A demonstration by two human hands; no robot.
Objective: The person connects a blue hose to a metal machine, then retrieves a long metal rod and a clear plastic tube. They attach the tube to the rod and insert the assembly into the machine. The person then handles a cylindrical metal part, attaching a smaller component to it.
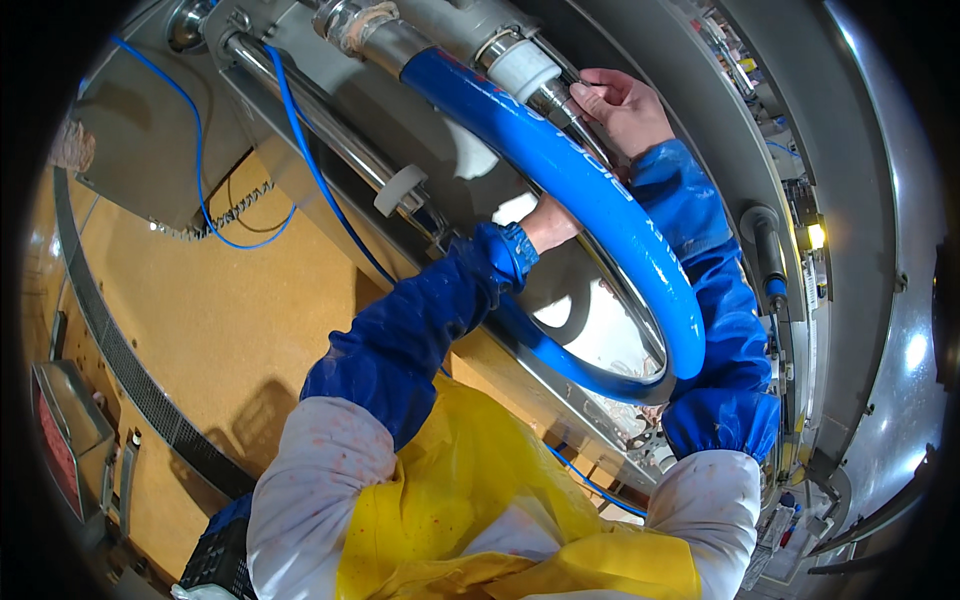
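Note:
A thick blue hose [560, 165] loops across the machine in front of me and comes off a metal pipe fitting [385, 42] smeared with pale residue. My right hand [632, 112] is beyond the hose, beside a steel shaft [553, 100] with a white plastic collar [524, 70]. Its thumb and fingers are bent together against a thin metal rod next to the shaft; what lies between them is hidden. My left hand [545, 224] reaches under the hose, which hides its fingers. Both forearms wear blue sleeve covers.
To the left, a second steel cylinder [320, 125] carries a white collar [404, 190]. Thin blue tubes [300, 140] hang over the tan floor [200, 340], where a dark drain grate [130, 380] curves. A red-and-metal box [75, 435] stands at far left. Grey machine panels rise at right.

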